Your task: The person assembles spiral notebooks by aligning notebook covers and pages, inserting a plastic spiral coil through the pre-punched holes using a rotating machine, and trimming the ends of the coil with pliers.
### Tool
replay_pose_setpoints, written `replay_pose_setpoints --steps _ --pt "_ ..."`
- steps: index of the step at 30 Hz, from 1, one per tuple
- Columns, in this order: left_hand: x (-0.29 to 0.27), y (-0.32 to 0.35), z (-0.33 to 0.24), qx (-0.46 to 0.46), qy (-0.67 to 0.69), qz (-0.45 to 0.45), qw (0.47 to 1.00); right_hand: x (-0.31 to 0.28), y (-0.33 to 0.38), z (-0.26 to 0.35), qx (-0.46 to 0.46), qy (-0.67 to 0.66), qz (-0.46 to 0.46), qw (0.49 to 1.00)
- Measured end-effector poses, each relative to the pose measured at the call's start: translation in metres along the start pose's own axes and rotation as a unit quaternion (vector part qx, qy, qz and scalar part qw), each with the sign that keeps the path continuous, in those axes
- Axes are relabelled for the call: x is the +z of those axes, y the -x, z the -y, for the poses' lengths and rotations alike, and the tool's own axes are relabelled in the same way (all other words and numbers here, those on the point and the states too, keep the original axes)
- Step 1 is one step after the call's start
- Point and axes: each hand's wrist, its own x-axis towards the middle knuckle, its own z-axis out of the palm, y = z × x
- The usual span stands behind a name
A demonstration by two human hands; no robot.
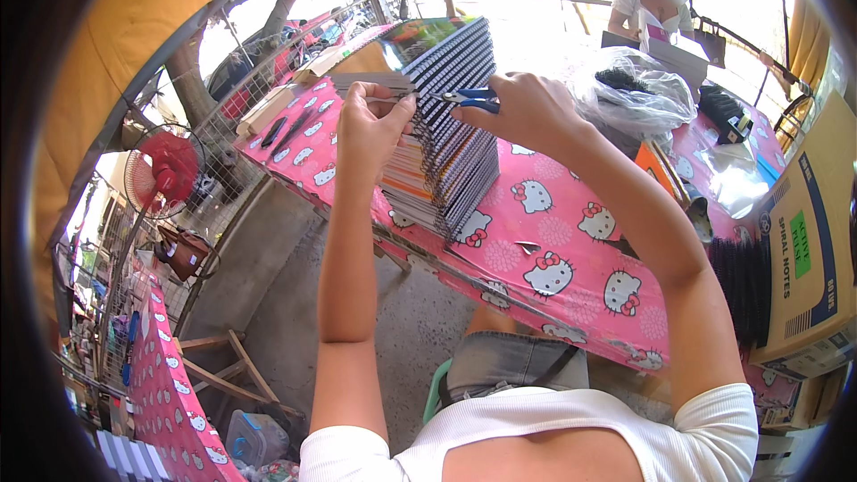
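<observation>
A tall stack of spiral notebooks (460,138) with dark coils stands on the pink patterned table in front of me. My left hand (379,125) is closed at the upper corner of the stack, its thumb and fingers pinching the edge of a notebook (375,80) beside the coil. In my right hand (540,112) are pliers (473,100) with blue-and-dark handles. Their jaws point left and reach the coil end close to my left thumb. My fingers partly hide the exact spot where the jaws meet the wire.
On the pink tablecloth (580,259) lies a small dark-and-white scrap (528,247). To the right are a clear plastic bag (643,94), black coils (739,290) and a cardboard box (808,241). Another person (656,0) works at the far end. A red fan (165,170) stands left.
</observation>
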Motion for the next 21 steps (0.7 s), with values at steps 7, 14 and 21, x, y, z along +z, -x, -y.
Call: replay_pose_setpoints --steps 7,14,21 --pt "0.003 0.002 0.001 0.012 0.008 0.035 0.999 0.008 -0.006 0.007 -0.045 0.011 -0.048 0.998" --pt "0.0 0.002 0.007 -0.008 0.037 0.035 0.999 0.0 0.002 0.013 0.028 -0.009 0.066 0.997" --pt "0.004 0.006 0.002 -0.026 0.028 0.046 0.998 0.026 0.001 -0.005 -0.065 0.028 -0.127 0.989"
